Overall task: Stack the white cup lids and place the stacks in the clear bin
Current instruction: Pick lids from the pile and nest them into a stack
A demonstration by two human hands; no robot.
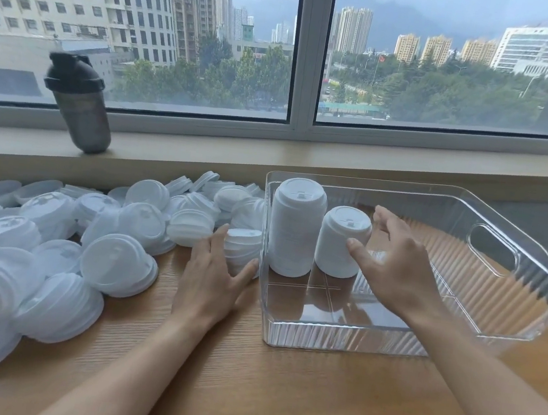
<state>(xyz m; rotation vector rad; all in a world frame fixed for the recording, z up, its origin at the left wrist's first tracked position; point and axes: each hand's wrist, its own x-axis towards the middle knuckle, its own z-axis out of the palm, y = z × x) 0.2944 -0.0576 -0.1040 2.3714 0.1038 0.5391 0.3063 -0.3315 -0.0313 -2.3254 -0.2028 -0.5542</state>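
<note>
Clear plastic forms the bin point(530, 273) sitting on the wooden table point(277, 397), toward two o'clock from the person. Inside it, in the corner at ten o'clock, two stacks of white cup lids stand upright and side by side: a taller stack point(294, 230) and, at its three o'clock, a shorter stack point(338, 246). The right hand point(396, 267) reaches into the bin with fingers spread and relaxed around the shorter stack; its thumb seems to touch the side, though contact is hard to confirm. The left hand point(212, 279) lies open on the table just outside the bin's left wall, fingers straight, beside a small lid stack point(242, 244). Loose lids point(63, 250) are heaped at nine o'clock. A dark shaker bottle point(78, 104) stands on the windowsill point(306, 158) at eleven o'clock.
</note>
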